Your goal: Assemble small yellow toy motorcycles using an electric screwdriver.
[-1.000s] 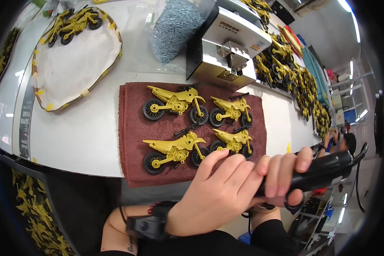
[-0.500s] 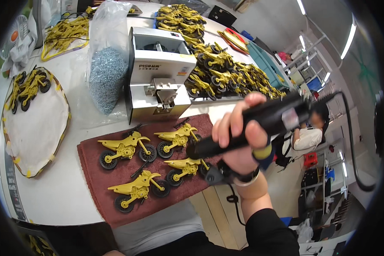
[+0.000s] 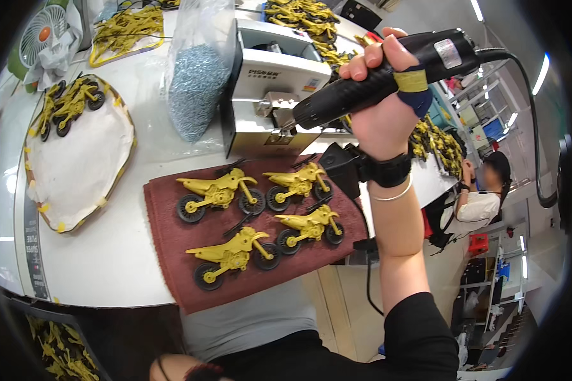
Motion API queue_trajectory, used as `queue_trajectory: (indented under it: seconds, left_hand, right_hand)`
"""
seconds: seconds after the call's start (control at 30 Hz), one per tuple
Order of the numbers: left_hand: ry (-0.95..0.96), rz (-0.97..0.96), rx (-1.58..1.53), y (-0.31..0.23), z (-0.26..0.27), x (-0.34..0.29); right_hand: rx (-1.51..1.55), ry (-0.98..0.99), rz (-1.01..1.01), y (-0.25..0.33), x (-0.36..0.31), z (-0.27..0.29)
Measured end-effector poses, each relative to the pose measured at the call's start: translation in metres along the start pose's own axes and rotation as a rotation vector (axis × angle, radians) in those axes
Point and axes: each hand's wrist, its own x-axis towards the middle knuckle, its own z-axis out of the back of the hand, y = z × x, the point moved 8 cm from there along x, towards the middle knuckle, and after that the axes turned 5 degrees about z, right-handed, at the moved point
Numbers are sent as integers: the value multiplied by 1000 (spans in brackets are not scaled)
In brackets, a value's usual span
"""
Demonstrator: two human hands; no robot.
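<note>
My right hand [image 3: 384, 108] is shut around a black corded electric screwdriver [image 3: 327, 106], held up and slanting down to the left. Its tip touches the front opening of a white box-shaped screw feeder [image 3: 267, 63]. Below it, a dark red cloth [image 3: 165, 241] lies on the white table with several yellow toy motorbikes on it, such as one at the far left [image 3: 219, 190] and one at the near left [image 3: 235, 254]. My left hand is out of sight; only a bit of forearm shows at the bottom edge.
A clear bag of small grey screws [image 3: 194, 82] leans beside the feeder. At the left lies a white tray [image 3: 76, 171] holding more yellow bikes. A fan [image 3: 44, 28] stands at the far left, with piles of yellow bikes behind. Another person [image 3: 483, 197] works at the right.
My right hand has lifted the screwdriver from the table's near edge up to the feeder's front. My left hand, which lay over it a second ago, has left the view.
</note>
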Motion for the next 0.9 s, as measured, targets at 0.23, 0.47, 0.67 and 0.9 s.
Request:
queue_trajectory:
  seconds: [0.23, 0.47, 0.67, 0.9]
  left_hand:
    - [919, 299, 280, 53, -38, -104]
    - [1487, 698, 773, 119, -57, -171]
    - [1666, 597, 850, 114, -61, -175]
    - [1488, 566, 943, 110, -58, -188]
  right_hand:
    - [-64, 74, -27, -4, 3, 5]
    - [68, 140, -319, -9, -27, -17]
    - [191, 350, -329, 22, -107, -87]
    - [172, 564, -328, 8, -137, -117]
